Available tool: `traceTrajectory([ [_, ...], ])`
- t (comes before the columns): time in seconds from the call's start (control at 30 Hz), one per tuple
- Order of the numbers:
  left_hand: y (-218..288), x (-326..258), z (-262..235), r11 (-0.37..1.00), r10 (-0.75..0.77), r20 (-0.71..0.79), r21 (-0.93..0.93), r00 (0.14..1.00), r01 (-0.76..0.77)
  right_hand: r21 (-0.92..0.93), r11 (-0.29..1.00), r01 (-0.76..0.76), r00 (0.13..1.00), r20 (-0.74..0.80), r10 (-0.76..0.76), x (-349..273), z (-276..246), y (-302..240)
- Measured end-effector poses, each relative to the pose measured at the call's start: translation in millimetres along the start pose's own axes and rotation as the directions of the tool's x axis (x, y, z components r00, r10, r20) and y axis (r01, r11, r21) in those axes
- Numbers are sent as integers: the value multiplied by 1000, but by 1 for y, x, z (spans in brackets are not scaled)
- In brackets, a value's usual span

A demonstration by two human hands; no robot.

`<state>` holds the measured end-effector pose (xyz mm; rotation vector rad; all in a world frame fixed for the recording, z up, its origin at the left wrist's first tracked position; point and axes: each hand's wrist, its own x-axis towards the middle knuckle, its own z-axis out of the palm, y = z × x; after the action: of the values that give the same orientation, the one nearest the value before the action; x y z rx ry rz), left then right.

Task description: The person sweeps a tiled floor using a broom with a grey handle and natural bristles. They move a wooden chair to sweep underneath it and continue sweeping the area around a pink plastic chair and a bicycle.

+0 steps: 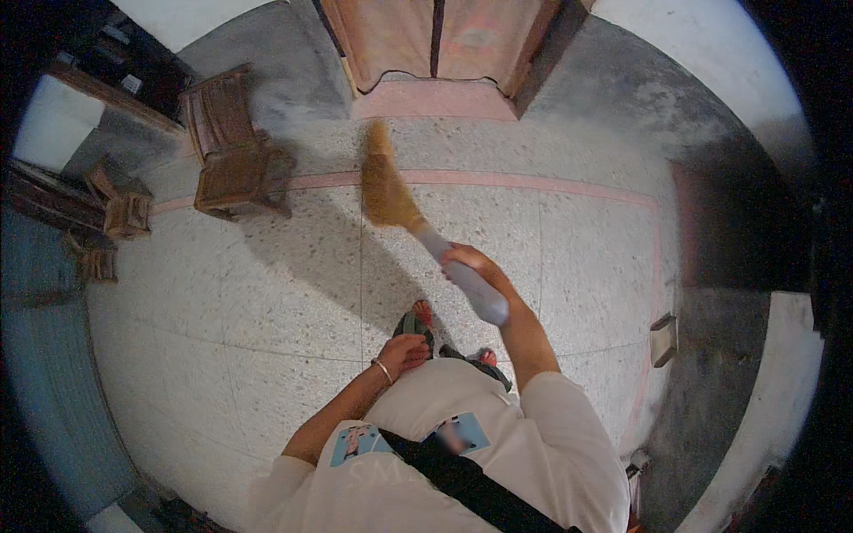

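My right hand (pixel 471 260) is closed around the pale grey-lilac handle of a broom (pixel 391 191), partway along it. The broom is held up in front of me, slanting to the far left, with its yellow-brown bristle head at the far end. The rounded handle end lies against my right forearm. Beside my waist, my left hand (pixel 406 353) is closed, its fingers curled in by my dark trousers. Whether anything is in those fingers is hidden. A pale bracelet is on the left wrist.
On the far left stands a wooden chair (pixel 235 182), with smaller wooden furniture (pixel 127 213) beyond it. A curtained doorway (pixel 435 44) is straight ahead. To the right, a small box-like object (pixel 663 341) sits by the dark wall. The speckled floor (pixel 293 293) has a pink border.
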<state>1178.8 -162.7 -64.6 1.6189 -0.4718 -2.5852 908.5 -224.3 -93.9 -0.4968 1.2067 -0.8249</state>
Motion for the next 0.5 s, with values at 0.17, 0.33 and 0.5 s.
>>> traceTrajectory([
  [0.17,19,27,11,999,-3,91,34,996,0,139,987,-85,981,-163,107,-71,-59,23],
  [0.33,40,43,33,997,-47,103,62,994,41,176,984,26,928,-370,41,-71,-63,27],
  [0.5,51,53,41,998,-61,97,8,993,60,171,985,19,962,-272,29,-50,-46,-33],
])
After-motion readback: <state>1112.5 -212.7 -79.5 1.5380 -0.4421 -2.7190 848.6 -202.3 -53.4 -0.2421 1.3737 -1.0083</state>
